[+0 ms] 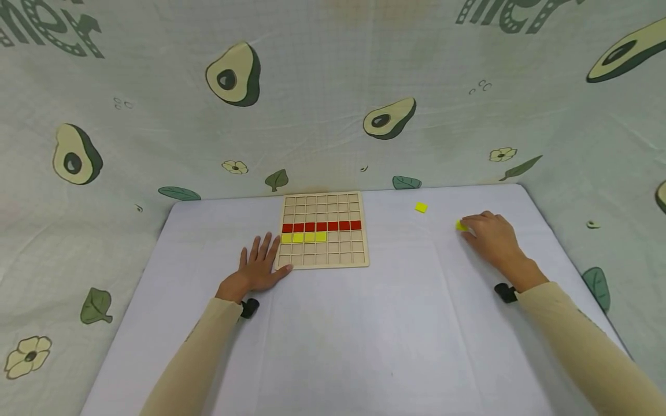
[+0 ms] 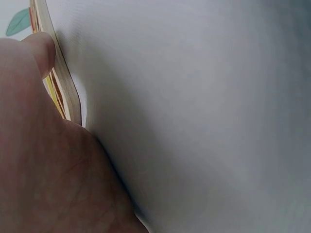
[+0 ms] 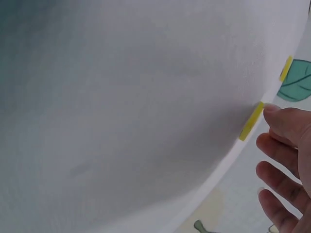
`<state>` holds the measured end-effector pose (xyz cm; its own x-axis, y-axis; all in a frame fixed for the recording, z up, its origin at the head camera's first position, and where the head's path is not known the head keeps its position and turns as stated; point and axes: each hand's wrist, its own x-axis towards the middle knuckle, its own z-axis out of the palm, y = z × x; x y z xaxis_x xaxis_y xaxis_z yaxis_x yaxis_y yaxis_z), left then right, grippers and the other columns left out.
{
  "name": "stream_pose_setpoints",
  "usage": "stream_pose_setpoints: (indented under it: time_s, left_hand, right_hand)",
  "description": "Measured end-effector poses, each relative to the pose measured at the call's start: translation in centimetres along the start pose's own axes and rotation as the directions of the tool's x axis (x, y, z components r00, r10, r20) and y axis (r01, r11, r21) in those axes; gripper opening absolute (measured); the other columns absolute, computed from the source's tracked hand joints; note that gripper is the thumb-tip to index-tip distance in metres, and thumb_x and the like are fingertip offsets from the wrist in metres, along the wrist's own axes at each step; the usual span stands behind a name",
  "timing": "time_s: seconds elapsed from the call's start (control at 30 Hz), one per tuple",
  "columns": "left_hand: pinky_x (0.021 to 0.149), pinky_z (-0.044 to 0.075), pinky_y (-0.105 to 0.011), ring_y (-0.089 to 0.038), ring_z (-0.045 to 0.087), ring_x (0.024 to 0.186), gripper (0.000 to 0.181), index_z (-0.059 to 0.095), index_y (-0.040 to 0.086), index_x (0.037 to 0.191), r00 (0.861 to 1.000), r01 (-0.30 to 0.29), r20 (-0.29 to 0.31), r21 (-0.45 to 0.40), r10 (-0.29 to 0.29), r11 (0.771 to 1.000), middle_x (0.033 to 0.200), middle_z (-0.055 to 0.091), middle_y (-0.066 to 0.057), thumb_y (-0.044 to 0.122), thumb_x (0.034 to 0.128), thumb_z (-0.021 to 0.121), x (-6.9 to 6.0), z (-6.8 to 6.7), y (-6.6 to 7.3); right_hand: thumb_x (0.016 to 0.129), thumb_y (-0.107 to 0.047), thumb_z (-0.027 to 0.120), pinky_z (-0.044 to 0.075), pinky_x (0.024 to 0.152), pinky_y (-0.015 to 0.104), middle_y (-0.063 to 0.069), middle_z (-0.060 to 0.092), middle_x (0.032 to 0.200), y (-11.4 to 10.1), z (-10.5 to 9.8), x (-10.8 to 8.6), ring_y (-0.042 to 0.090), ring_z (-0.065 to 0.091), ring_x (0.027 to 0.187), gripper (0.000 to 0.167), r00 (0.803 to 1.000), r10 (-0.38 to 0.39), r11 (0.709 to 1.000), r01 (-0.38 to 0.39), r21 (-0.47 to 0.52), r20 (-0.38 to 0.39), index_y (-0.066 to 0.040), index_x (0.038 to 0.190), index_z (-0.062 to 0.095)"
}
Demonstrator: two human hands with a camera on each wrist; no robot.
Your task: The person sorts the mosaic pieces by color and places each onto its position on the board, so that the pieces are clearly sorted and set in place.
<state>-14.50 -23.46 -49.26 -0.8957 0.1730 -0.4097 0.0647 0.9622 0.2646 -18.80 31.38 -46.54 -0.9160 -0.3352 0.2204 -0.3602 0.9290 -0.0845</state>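
Note:
A square wooden grid board (image 1: 322, 260) lies on the white table, with a full row of red tiles (image 1: 321, 226) and several yellow tiles (image 1: 304, 237) in the row below, on its left side. My left hand (image 1: 258, 271) rests flat, fingers spread, against the board's left edge and lower left corner; its thumb (image 2: 43, 53) lies along the board's rim. On the right, my right hand (image 1: 491, 238) reaches to a loose yellow tile (image 3: 251, 121). One fingertip touches the tile's end, the other fingers are loosely bent and apart. The tile appears to lie on the table.
Another loose yellow tile (image 1: 421, 207) lies near the table's back edge, between the board and my right hand. Behind the table hangs a pale cloth (image 1: 312, 81) printed with avocados and leaves. It also runs along both sides.

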Motion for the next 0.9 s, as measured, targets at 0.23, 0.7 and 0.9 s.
stream_pose_setpoints:
  time_s: [0.23,0.7,0.9]
  left_hand:
    - [0.124,-0.012,-0.068,-0.045,-0.017,0.161,0.097,-0.003,0.008,0.170,1.000,0.002,0.002,-0.005,-0.002,1.000,0.176,-0.014,-0.019,0.060,0.1050,0.048,0.50,0.21,-0.29]
    - [0.124,-0.012,-0.069,-0.044,-0.017,0.161,0.097,-0.003,0.010,0.170,1.000,0.004,0.003,-0.014,-0.004,1.000,0.176,-0.014,-0.019,0.061,0.1048,0.047,0.37,0.17,-0.21]
    - [0.124,-0.013,-0.068,-0.044,-0.018,0.161,0.097,-0.003,0.009,0.170,1.000,0.005,0.001,-0.021,-0.005,1.000,0.176,-0.015,-0.019,0.061,0.1047,0.048,0.31,0.22,-0.27]
  right_hand:
    - [0.088,-0.002,0.083,0.051,0.091,0.059,0.027,0.074,0.121,0.27,0.14,0.36,0.044,0.065,0.108,0.037,0.999,0.002,1.000,-0.001,-0.024,0.042,0.010,0.122,0.073]
    - [0.089,0.000,0.082,0.055,0.082,0.058,0.028,0.075,0.115,0.57,0.55,0.74,0.045,0.068,0.100,0.035,0.998,0.003,1.000,-0.003,-0.011,0.069,0.009,0.121,0.074]
    - [0.090,-0.002,0.081,0.057,0.078,0.059,0.030,0.075,0.113,0.65,0.63,0.99,0.046,0.068,0.096,0.035,0.995,0.039,0.999,-0.041,0.022,0.088,0.009,0.122,0.073]
